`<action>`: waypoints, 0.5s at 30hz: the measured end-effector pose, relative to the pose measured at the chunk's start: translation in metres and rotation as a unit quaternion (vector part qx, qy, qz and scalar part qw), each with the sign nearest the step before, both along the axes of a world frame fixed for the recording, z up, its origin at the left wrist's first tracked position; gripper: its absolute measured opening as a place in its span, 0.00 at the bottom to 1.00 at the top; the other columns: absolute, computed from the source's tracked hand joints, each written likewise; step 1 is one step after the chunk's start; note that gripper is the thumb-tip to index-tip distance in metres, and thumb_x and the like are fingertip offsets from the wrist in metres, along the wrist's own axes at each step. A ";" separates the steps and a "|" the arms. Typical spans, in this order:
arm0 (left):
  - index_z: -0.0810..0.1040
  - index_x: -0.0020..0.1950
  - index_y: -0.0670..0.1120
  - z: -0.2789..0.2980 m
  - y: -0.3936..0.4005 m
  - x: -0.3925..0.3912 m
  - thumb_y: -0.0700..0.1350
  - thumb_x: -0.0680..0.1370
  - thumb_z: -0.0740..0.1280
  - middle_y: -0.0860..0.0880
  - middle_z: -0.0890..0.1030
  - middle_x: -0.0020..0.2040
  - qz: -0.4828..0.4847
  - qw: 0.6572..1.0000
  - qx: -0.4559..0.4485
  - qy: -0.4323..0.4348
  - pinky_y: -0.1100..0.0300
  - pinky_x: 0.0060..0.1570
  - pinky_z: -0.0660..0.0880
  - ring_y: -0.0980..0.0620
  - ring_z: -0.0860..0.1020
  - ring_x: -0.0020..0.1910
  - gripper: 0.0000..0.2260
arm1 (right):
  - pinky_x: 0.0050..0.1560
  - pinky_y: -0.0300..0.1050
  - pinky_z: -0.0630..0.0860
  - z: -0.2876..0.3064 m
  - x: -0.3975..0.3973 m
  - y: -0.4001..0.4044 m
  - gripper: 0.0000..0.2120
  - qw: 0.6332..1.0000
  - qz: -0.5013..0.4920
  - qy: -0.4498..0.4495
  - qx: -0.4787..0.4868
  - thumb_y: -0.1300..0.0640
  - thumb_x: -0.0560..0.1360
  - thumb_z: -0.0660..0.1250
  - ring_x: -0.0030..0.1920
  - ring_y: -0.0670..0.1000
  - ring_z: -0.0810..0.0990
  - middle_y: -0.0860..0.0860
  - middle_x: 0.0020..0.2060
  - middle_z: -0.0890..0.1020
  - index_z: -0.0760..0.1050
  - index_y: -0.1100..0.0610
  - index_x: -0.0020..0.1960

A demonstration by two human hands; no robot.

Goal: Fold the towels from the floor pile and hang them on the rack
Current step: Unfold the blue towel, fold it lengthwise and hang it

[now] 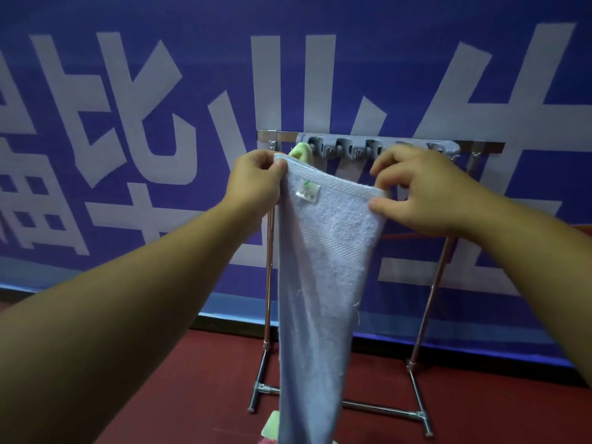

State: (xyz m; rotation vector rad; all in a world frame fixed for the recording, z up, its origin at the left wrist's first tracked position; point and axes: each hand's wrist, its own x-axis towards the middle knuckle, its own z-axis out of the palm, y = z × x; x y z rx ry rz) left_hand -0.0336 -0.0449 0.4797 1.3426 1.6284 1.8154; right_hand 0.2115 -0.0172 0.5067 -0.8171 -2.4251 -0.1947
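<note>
held up in front of the rack point(429, 302): light blue towel point(320, 270), hanging long toward the red floor point(198, 373). pinched at top corners by left hand point(256, 181) and right hand point(426, 190), hands apart. behind, green towel point(301, 152) on the grey hook strip point(355, 145).

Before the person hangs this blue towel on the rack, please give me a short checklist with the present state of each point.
1. Left hand grips one top corner of the blue towel: ok.
2. Right hand pinches the other top corner: ok.
3. Towel hangs clear of the floor: cannot tell, its bottom leaves the picture.
4. Towel folded neatly: cannot tell; it hangs long and narrows downward.
5. Free clips on the rack: ok, several show nothing in them.
6. Green towel already at the rack's left end, so aim further right: ok.
</note>
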 end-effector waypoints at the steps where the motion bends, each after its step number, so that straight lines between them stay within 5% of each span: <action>1: 0.81 0.49 0.49 0.000 0.000 0.000 0.45 0.83 0.62 0.48 0.83 0.47 -0.001 1.000 0.000 0.007 0.47 0.49 0.83 0.48 0.83 0.50 0.09 | 0.44 0.44 0.73 0.000 0.001 0.002 0.10 0.999 -0.025 -0.006 -0.023 0.50 0.72 0.71 0.44 0.51 0.77 0.49 0.45 0.80 0.79 0.56 0.38; 5: 0.83 0.50 0.50 -0.001 -0.002 0.000 0.45 0.82 0.63 0.52 0.83 0.45 -0.012 0.999 0.000 0.043 0.54 0.47 0.82 0.54 0.81 0.44 0.08 | 0.34 0.44 0.72 -0.009 0.003 0.004 0.09 0.986 -0.063 0.076 -0.131 0.52 0.71 0.74 0.32 0.49 0.76 0.50 0.30 0.80 0.80 0.55 0.36; 10: 0.82 0.47 0.55 -0.002 -0.007 -0.004 0.44 0.80 0.66 0.48 0.84 0.49 -0.024 0.998 -0.005 0.061 0.48 0.53 0.82 0.49 0.83 0.51 0.08 | 0.39 0.36 0.74 -0.015 0.007 0.008 0.01 0.956 -0.055 0.185 -0.223 0.57 0.71 0.76 0.32 0.39 0.79 0.47 0.34 0.85 0.85 0.53 0.42; 15: 0.81 0.50 0.51 -0.007 -0.008 -0.004 0.43 0.79 0.66 0.47 0.84 0.48 -0.039 0.997 -0.023 0.069 0.46 0.53 0.82 0.45 0.83 0.51 0.05 | 0.39 0.47 0.75 -0.015 0.009 0.014 0.11 0.905 -0.026 0.279 -0.322 0.67 0.74 0.69 0.35 0.50 0.76 0.57 0.36 0.80 0.80 0.53 0.51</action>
